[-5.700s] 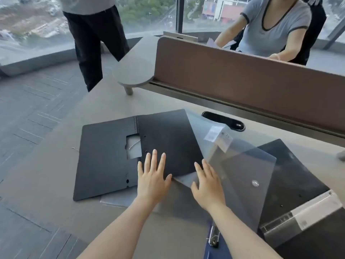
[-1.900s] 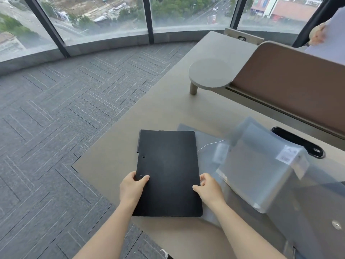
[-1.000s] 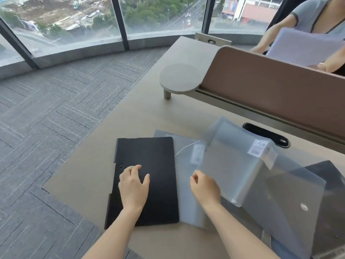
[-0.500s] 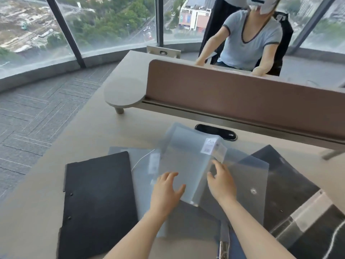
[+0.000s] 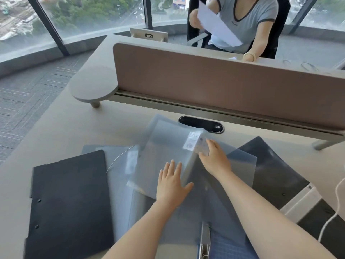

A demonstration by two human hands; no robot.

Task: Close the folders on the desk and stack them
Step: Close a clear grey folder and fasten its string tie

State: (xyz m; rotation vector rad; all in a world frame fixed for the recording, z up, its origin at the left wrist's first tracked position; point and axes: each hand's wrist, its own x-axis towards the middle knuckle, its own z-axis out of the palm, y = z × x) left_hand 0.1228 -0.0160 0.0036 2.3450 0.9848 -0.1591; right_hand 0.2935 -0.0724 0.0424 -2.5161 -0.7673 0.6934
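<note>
The left hand (image 5: 170, 186) lies flat, fingers straight and released, pressing on the raised flap of a translucent folder (image 5: 164, 152) in the middle of the counter (image 5: 61, 131). The right hand (image 5: 214, 159) touches the same flap at its right edge, beside the white barcode label (image 5: 194, 142); whether its fingers curl round the edge or only press cannot be told. The flap stands tilted, its far edge lifted toward the black cable slot (image 5: 201, 124) at the foot of the brown divider panel (image 5: 224, 83).

A closed black folder (image 5: 69, 202) lies flat toward the counter's left near corner, its near edge close to the counter's near edge. Between it and the translucent folder a grey sheet (image 5: 117, 184) shows, overlapped by both. To the right, an open dark folder (image 5: 276, 171) with a white spine strip (image 5: 300, 200) reaches toward the right near corner, partly under the translucent sheets. A blue binder (image 5: 224, 243) with a metal clip (image 5: 204, 238) sits at the near edge between the forearms.

Bare counter lies along the left edge and behind the black folder up to the divider. A white cord (image 5: 334, 212) trails at the right edge. Beyond the divider a seated person (image 5: 250, 21) holds a sheet of paper (image 5: 216, 25).
</note>
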